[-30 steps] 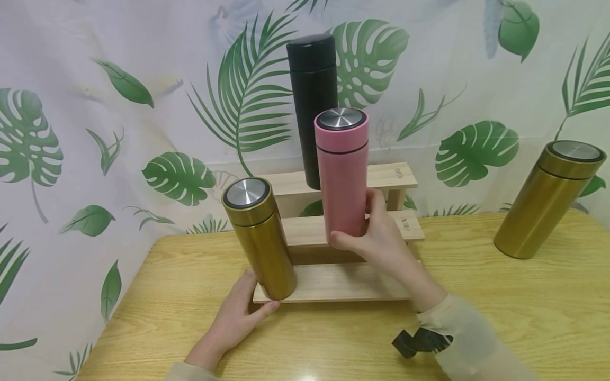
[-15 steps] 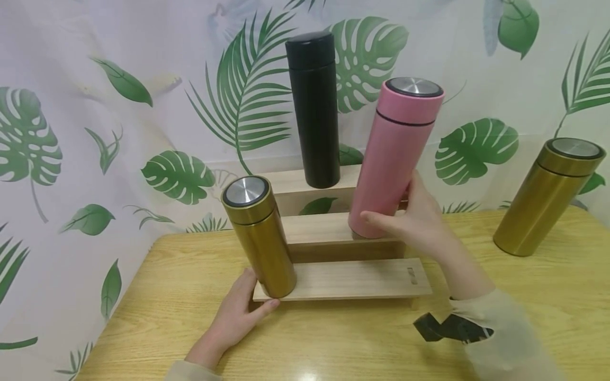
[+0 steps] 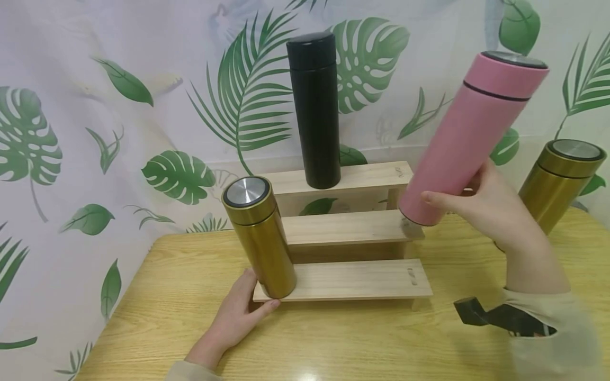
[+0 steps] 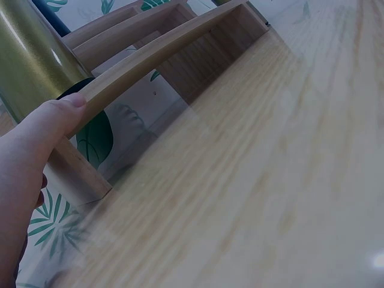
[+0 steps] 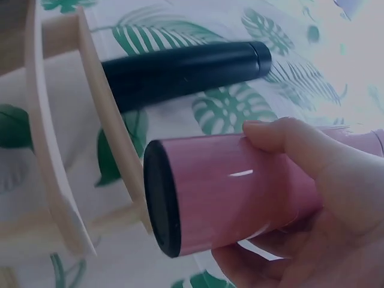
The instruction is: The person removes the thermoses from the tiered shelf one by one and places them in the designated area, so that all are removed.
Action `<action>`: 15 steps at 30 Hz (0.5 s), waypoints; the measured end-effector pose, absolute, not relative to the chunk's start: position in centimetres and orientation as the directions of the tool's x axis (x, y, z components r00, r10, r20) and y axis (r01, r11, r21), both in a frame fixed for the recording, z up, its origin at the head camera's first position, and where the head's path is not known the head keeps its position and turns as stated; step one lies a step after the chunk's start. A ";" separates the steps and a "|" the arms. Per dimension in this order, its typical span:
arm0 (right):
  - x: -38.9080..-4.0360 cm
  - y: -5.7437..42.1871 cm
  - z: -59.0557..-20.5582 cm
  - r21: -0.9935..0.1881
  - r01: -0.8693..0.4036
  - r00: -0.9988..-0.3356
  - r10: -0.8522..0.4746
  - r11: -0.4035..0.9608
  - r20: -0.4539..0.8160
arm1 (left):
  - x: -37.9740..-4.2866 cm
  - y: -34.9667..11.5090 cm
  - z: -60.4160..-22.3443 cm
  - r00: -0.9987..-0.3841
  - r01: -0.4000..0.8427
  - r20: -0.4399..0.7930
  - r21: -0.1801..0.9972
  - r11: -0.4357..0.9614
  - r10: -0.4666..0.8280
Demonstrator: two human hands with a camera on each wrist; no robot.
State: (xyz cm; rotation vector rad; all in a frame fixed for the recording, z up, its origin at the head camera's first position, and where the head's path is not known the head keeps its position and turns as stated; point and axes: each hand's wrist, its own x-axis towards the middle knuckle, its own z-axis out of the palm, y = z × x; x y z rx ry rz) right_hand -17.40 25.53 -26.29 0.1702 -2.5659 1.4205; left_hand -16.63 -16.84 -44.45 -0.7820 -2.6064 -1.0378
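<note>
Backdrop: pale wall covering (image 3: pixel 164 124), lightly creased, printed with green leaves, behind everything.
Tabletop (image 3: pixel 343 338): yellow and wood-grained, a spot of glare at its near edge.
Clock centre: wooden stand (image 3: pixel 359 227) in three levels, rising away from the person, seen from the head.
At 12: black bottle (image 3: pixel 316 116), upright on the top step (image 3: pixel 371 175).
At 9: nearer gold bottle (image 3: pixel 259 238), silver-lidded, on the left end of the lowest step (image 3: pixel 357 280).
At 2: pink bottle (image 3: pixel 472 137), lid tilted towards 1 o'clock, base overlapping the stand's right end; contact there cannot be told.
At 3: right hand (image 3: pixel 495 211), fingers curled firmly round the pink bottle's lower half, thumb across its front.
Behind that hand: farther gold bottle (image 3: pixel 555 185), on the tabletop, lower part mostly hidden.
At 8: left hand (image 3: pixel 233 312), thumb on the lowest step's front edge, fingers round its end, gripping the stand just beside the nearer gold bottle.
At 4: right sleeve (image 3: pixel 553 349), with a black object (image 3: pixel 476 313) at the wrist.
</note>
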 end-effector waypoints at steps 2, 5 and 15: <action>-17.5 26.4 -26.4 -0.814 -0.179 -0.972 0.027 0.553 0.232 | -16.7 -16.8 -44.5 -0.831 0.556 0.392 0.569 0.606 0.394; -17.9 27.6 -26.9 -0.791 -0.155 -0.970 0.062 0.591 0.236 | -16.7 -16.8 -44.5 -0.829 0.558 0.394 0.568 0.604 0.396; -20.8 30.5 -30.3 -0.776 -0.089 -0.988 0.046 0.624 0.151 | -16.7 -16.8 -44.4 -0.829 0.559 0.391 0.567 0.605 0.399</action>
